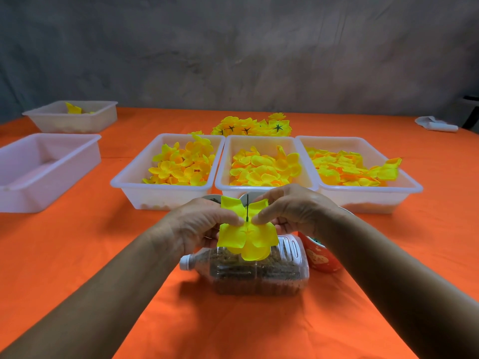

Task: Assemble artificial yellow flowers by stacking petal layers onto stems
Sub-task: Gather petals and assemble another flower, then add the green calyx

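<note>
Two hands meet at centre, near side: left hand (pixel 204 221) & right hand (pixel 293 211) both pinch a yellow petal layer (pixel 246 237) around a thin dark stem (pixel 247 207). Stem stands upright, its free end pointing far, so I think the layer must slide along it. A bottle (pixel 259 270) lies just below; three petal trays (pixel 166 193) sit beyond, w/ finished flowers (pixel 252 126) farther.

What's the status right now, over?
Left hand and right hand pinch yellow petal layer on dark stem. Plastic bottle lies just beneath.
</note>
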`<state>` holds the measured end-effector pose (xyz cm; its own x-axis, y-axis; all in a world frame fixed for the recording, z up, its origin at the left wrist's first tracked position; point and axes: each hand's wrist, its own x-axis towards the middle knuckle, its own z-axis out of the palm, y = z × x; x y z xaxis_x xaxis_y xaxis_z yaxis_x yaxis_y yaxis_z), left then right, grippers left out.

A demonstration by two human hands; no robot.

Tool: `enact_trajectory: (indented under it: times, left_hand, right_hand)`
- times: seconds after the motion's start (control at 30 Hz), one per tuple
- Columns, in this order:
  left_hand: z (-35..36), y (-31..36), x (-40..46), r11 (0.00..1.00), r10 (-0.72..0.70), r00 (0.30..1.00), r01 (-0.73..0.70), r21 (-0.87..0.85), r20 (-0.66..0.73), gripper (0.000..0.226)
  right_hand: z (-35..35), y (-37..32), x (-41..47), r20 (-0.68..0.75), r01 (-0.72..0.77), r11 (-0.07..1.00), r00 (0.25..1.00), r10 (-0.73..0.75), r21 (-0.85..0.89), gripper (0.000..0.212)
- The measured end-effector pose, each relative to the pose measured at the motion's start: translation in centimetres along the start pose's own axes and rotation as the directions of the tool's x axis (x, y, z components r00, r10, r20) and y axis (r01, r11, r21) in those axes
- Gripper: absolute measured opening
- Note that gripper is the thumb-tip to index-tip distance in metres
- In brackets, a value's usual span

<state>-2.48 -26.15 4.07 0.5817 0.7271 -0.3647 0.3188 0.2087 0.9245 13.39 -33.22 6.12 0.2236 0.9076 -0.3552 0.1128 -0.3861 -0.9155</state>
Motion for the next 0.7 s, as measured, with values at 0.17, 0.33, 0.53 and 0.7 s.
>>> enact_trajectory:
  times: [0.17, 0.33, 0.53, 0.7]
  left_hand:
    - [0.0, 0.0, -0.1, 1.0, -0.012, 1.0, 0.012, -0.024, 0.008, 0.005]
    - [0.0, 0.0, 0.2, 1.0, -0.012, 1.0, 0.012, -0.014, 0.001, 0.005]
    - [0.1, -0.1, 0.3, 1.0, -0.007, 1.0, 0.008, 0.005, -0.008, 0.01]
    - [0.2, -0.2, 0.3, 1.0, -0.008, 1.0, 0.008, 0.015, -0.022, 0.022]
  right_hand:
    - [-0.3, -0.3, 0.0, 0.01, -0.021, 1.0, 1.0, 0.021, 0.016, 0.027]
    - [-0.4, -0.2, 0.2, -0.008, -0.042, 0.999, 0.999, 0.042, 0.004, 0.034]
    - [-0.5, 0.0, 0.7, 0.034, -0.053, 0.999, 0.998, 0.053, 0.001, 0.022]
    - [-0.6, 0.2, 1.5, 0.028, -0.056, 0.996, 0.998, 0.058, -0.066, 0.024]
